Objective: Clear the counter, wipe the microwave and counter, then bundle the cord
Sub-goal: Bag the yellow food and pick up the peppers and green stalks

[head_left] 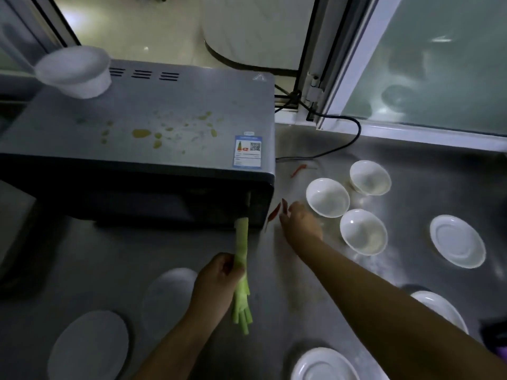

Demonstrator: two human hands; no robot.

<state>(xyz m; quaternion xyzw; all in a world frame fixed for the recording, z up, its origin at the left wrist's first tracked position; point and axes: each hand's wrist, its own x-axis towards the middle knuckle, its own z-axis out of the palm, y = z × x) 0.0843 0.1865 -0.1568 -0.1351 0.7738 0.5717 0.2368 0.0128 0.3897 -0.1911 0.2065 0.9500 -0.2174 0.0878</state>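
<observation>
**Hands among the scraps beside a stained microwave**

The left hand [216, 281] has its fingers curled round a pale green vegetable stalk [242, 272], holding it upright above the steel counter [411, 171], just in front of the microwave [153, 138]. The right hand [300, 219] reaches across to the red chili [275, 211] lying by the microwave's front corner; its fingers are extended toward it and their tips are at the chili, though I cannot tell whether they have pinched it. Another red chili piece [297, 170] lies farther back, near the black cord [343, 141] that loops over the counter from the window frame. Yellowish splashes [141, 133] mark the microwave's top, where a white container [74, 71] sits at the back left corner. Three white bowls [327, 197] cluster right of the reaching hand, and white plates [456, 241] lie scattered around the counter.
</observation>
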